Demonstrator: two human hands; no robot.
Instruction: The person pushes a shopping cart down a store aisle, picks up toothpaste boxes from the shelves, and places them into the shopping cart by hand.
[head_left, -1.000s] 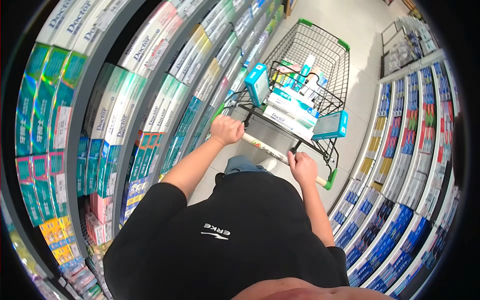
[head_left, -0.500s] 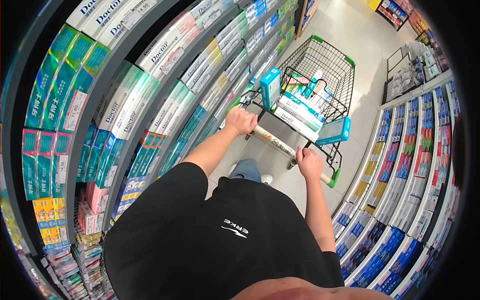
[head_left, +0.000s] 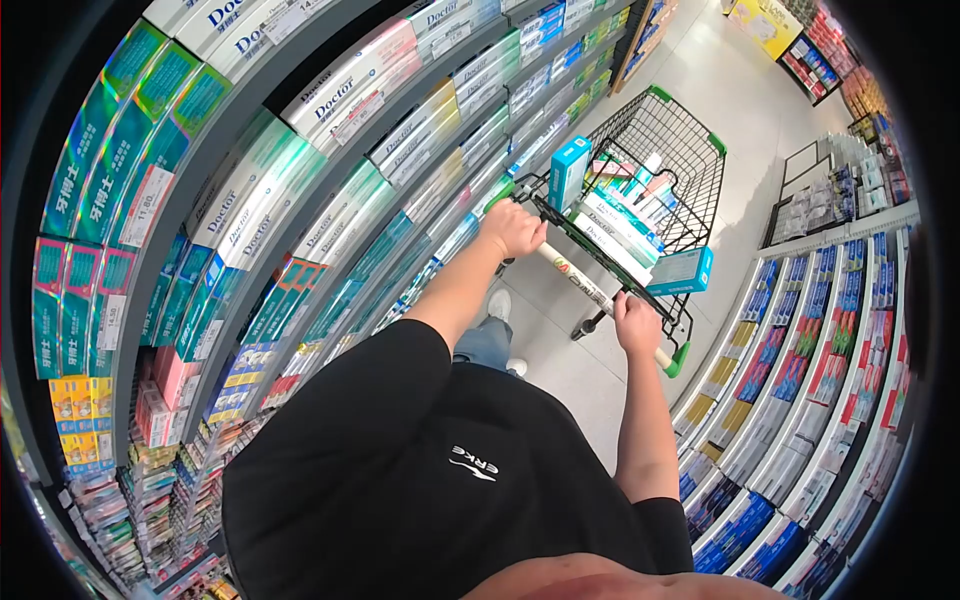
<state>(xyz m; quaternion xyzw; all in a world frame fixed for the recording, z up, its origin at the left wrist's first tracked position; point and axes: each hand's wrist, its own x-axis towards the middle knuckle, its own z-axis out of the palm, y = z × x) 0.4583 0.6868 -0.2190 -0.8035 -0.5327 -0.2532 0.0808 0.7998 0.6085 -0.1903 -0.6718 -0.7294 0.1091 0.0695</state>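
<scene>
My left hand is wrapped round the left end of the cart's pale handle bar. Farther right on the same bar, my right hand is closed round it. Beyond the bar stands the black wire shopping cart with green corners. White and green boxes lie stacked near its handle side, with several slim packages behind them. A blue box stands upright at the left, and another blue box rests at the right edge.
Shelves of boxed toothpaste curve along the left. On the right are shelves of small packages. A rack with bagged goods stands beyond them. Pale floor tiles run ahead, and a yellow display is at the far end.
Both hands and the cart have shifted right in view, still joined. The shelves have turned in view, more of the far aisle shows, and my feet have changed position.
</scene>
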